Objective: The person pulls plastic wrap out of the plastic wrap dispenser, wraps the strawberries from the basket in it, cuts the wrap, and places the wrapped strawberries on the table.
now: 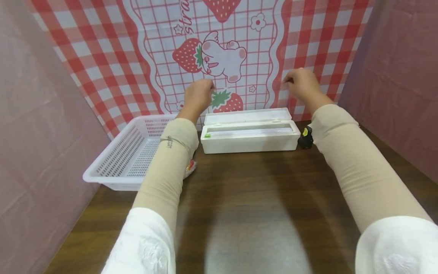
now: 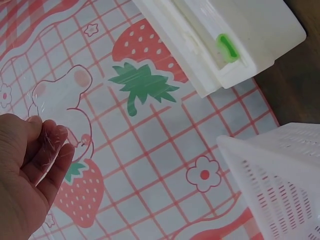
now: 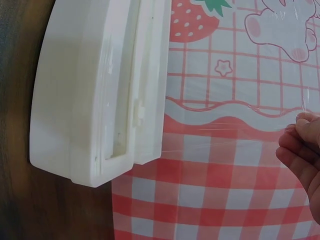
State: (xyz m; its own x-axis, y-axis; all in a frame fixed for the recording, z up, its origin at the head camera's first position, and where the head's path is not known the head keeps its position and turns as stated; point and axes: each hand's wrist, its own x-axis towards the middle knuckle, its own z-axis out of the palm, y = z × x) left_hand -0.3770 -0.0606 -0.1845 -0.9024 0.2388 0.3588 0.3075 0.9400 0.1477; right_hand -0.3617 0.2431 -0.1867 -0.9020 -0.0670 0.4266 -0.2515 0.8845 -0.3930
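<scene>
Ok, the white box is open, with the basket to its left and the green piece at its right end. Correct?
Not quite: the green piece is at the left end of the white box, as the head view shows. The rest holds.

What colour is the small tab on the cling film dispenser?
The tab is bright green, clearest in the left wrist view.

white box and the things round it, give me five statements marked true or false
1. The lid of the white box is open. True.
2. In the head view, the basket stands right of the white box. False: it stands to the left.
3. The green piece sits on the white box. True.
4. The left hand pinches clear film. True.
5. The right hand rests on the lid. False: it pinches clear film, apart from the lid.
</scene>
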